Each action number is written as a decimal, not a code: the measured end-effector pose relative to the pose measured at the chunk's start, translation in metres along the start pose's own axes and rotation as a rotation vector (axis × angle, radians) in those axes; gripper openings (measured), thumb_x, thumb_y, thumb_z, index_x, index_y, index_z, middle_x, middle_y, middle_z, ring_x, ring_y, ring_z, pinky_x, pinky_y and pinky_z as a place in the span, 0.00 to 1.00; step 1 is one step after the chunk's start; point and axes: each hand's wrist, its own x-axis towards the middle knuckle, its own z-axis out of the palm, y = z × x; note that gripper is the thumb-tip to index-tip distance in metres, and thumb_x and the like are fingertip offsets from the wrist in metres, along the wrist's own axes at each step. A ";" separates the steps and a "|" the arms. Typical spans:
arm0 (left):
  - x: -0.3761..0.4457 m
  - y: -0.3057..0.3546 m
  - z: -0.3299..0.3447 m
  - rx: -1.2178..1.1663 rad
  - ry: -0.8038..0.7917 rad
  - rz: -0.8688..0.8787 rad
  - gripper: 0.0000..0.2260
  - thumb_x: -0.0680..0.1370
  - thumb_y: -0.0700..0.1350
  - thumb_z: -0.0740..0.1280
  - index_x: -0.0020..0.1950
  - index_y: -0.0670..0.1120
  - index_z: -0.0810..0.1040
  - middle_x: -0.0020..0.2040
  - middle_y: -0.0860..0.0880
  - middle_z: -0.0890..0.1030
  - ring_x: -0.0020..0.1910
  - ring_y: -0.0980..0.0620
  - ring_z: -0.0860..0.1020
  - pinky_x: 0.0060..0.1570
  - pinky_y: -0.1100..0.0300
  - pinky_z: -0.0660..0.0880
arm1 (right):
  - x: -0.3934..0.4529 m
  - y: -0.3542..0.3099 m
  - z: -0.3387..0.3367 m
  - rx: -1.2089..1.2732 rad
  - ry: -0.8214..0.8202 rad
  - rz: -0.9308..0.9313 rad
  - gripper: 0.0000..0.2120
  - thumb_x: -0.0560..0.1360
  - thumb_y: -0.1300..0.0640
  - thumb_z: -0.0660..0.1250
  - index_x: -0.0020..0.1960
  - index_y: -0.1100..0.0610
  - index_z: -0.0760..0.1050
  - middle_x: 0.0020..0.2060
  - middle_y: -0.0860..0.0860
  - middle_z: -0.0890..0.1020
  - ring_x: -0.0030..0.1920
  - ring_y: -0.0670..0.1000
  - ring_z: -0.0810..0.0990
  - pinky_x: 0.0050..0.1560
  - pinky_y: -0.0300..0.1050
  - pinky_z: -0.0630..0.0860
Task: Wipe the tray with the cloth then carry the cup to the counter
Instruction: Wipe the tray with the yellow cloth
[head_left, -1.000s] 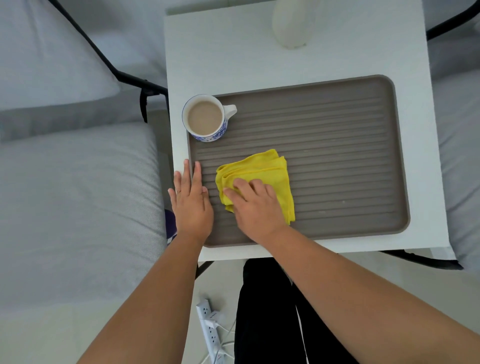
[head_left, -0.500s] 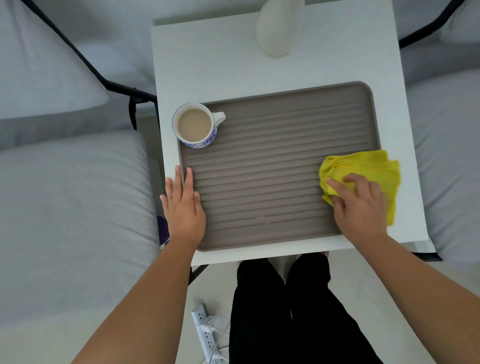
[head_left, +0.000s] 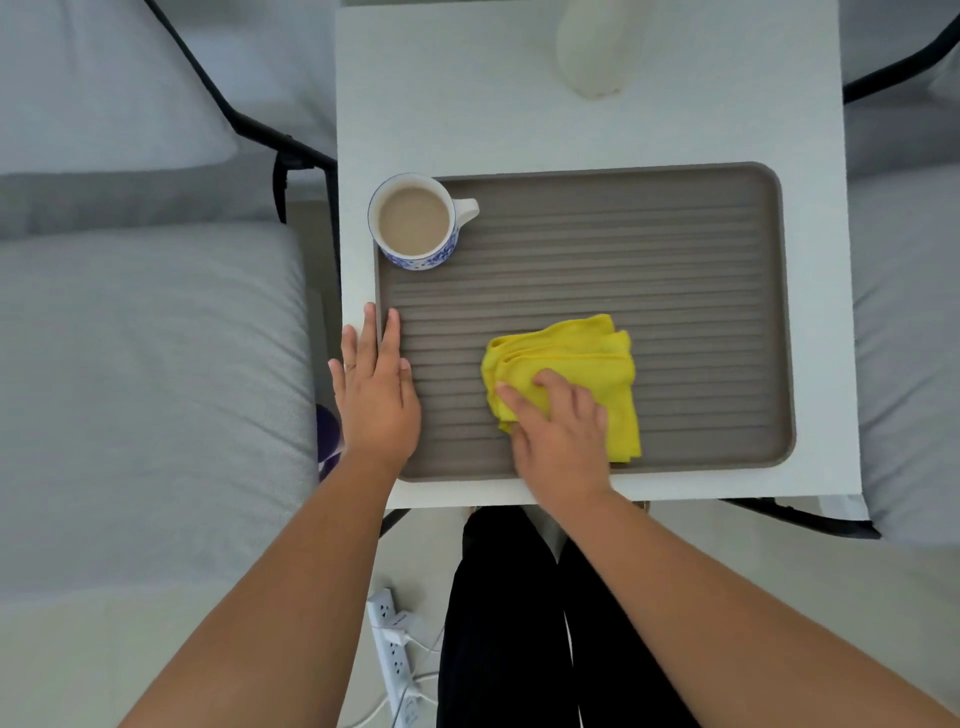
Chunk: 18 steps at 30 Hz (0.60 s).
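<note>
Standing centre: white table (head_left: 467, 104). Flanking at 9 and 3 o'clock: grey cushions (head_left: 145, 389), black frame (head_left: 234, 119). Lying at 6 o'clock: power strip (head_left: 395, 660) on pale floor (head_left: 753, 525).

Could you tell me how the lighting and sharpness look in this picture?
Head view: soft, even light, no glare on the tray; cup and cloth sharp; white object at the top edge soft and cut off; straight lines bend near the borders.
</note>
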 end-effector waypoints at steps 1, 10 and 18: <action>0.000 0.000 0.000 -0.004 0.002 0.000 0.24 0.83 0.43 0.51 0.78 0.55 0.53 0.79 0.54 0.49 0.78 0.47 0.47 0.73 0.45 0.43 | 0.004 -0.014 0.004 -0.016 -0.025 -0.048 0.21 0.67 0.51 0.63 0.59 0.44 0.77 0.57 0.54 0.77 0.49 0.56 0.68 0.45 0.49 0.68; 0.000 0.000 -0.003 -0.005 -0.026 0.005 0.24 0.83 0.43 0.51 0.78 0.55 0.52 0.79 0.54 0.49 0.78 0.47 0.46 0.73 0.45 0.43 | 0.026 -0.015 -0.007 -0.104 -0.064 -0.147 0.17 0.66 0.52 0.62 0.53 0.45 0.79 0.52 0.52 0.79 0.44 0.58 0.75 0.41 0.49 0.67; -0.001 0.000 -0.003 0.008 -0.030 0.009 0.24 0.83 0.44 0.50 0.78 0.56 0.50 0.79 0.55 0.47 0.78 0.48 0.44 0.73 0.49 0.40 | -0.010 0.112 -0.052 -0.180 0.043 0.151 0.18 0.69 0.53 0.60 0.56 0.49 0.80 0.54 0.57 0.78 0.47 0.61 0.72 0.42 0.53 0.69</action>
